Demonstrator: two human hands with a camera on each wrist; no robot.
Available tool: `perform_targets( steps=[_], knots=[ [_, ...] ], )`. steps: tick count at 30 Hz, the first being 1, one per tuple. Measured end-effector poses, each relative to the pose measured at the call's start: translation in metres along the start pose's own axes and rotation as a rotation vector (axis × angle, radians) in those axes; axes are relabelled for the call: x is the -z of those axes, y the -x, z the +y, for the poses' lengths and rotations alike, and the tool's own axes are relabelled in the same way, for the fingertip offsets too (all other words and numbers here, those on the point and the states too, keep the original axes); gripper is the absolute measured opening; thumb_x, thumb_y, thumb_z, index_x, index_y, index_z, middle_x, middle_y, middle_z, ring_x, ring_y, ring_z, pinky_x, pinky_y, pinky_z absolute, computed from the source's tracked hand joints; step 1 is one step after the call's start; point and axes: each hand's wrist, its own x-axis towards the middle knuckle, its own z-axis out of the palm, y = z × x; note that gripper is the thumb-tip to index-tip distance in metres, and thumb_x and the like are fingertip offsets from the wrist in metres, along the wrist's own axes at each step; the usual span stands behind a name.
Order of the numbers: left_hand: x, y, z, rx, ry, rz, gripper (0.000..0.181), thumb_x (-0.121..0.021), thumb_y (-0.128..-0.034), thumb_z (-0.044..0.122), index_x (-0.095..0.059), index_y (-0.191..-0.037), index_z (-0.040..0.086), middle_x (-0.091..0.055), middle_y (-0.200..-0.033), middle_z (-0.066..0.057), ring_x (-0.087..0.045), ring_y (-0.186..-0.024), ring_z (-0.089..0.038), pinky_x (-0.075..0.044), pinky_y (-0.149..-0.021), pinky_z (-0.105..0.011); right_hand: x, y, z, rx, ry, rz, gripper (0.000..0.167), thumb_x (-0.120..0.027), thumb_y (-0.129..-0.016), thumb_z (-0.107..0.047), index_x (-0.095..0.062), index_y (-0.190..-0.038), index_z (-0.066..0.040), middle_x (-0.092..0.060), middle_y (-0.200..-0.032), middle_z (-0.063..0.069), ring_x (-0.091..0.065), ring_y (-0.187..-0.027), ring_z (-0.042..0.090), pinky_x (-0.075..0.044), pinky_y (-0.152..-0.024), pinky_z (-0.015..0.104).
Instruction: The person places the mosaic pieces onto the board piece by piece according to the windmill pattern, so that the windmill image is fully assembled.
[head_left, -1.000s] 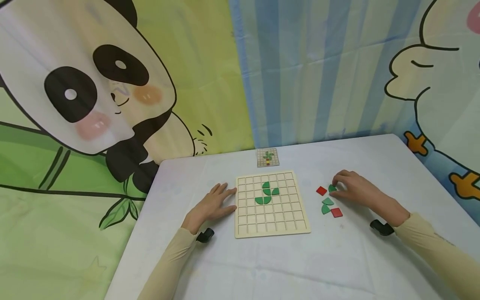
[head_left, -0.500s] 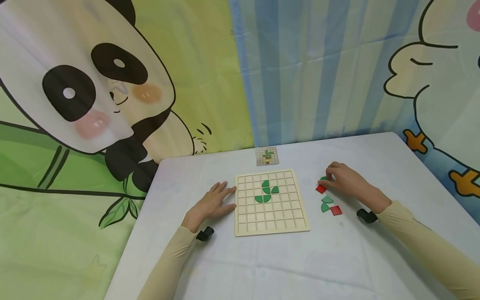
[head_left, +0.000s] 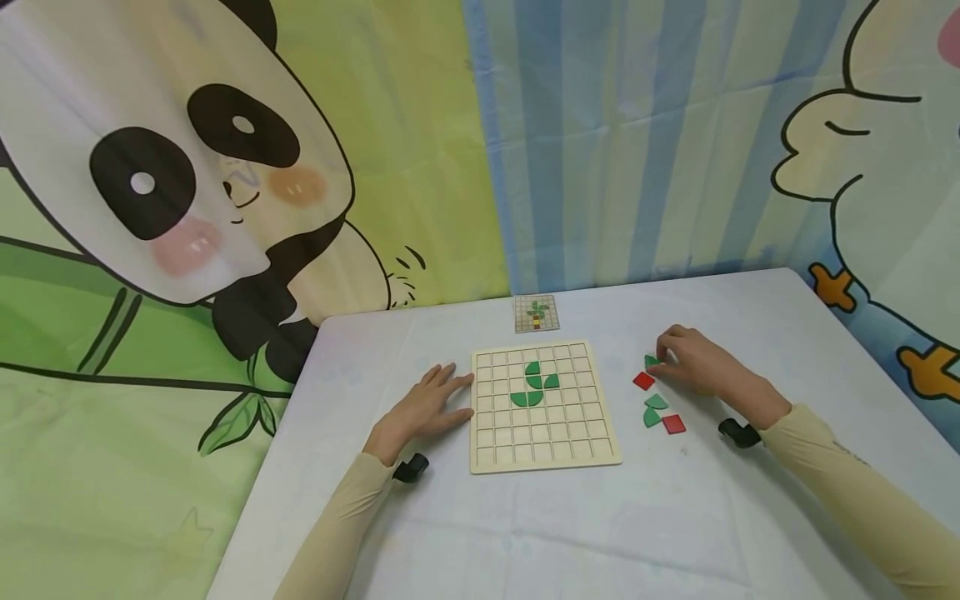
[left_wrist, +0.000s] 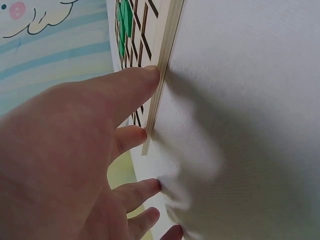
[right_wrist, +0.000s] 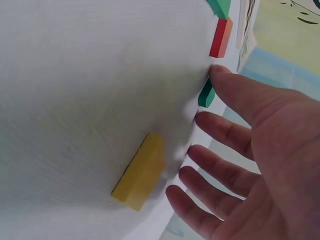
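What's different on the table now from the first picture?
The right hand has moved a little left and farther from the person, and the green piece by its fingertips has moved that way too. I can't tell whether the hand has let go of it. The left hand, the board and the near red square look the same as before.

The gridded board [head_left: 573, 446] is cream, its tiles [head_left: 535, 382] green
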Motion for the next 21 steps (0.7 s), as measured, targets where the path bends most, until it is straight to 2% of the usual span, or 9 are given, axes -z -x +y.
perform_targets(
  steps=[6, 21],
  knots=[
    [-0.001, -0.0009, -0.0006, 0.004, -0.001, 0.005, 0.067, -0.058, -0.0977, 0.054, -0.039, -0.156, 0.027, -0.022, -0.167, -0.016, -0.016, -0.154, -0.042, -0.026, -0.12, -0.06, -0.0042, -0.0014, -0.0001, 0.018, -0.044, -0.015, 0.034, -0.075, -0.091, -0.022, -0.068, -0.119, -0.005, -0.057, -0.131, 0.024, -0.05, -0.123, 0.044, -0.046, -0.103, 0.061],
    [-0.0017, -0.001, -0.0011, -0.003, 0.01, 0.008, 0.067, -0.058, -0.0977, 0.053, -0.039, -0.156, 0.026, -0.022, -0.167, -0.017, -0.015, -0.155, -0.041, -0.024, -0.121, -0.06, -0.0016, -0.004, -0.0048, 0.057, -0.059, 0.001, 0.028, -0.075, -0.091, -0.019, -0.069, -0.114, -0.004, -0.06, -0.127, 0.02, -0.054, -0.119, 0.04, -0.049, -0.101, 0.057]
  ],
)
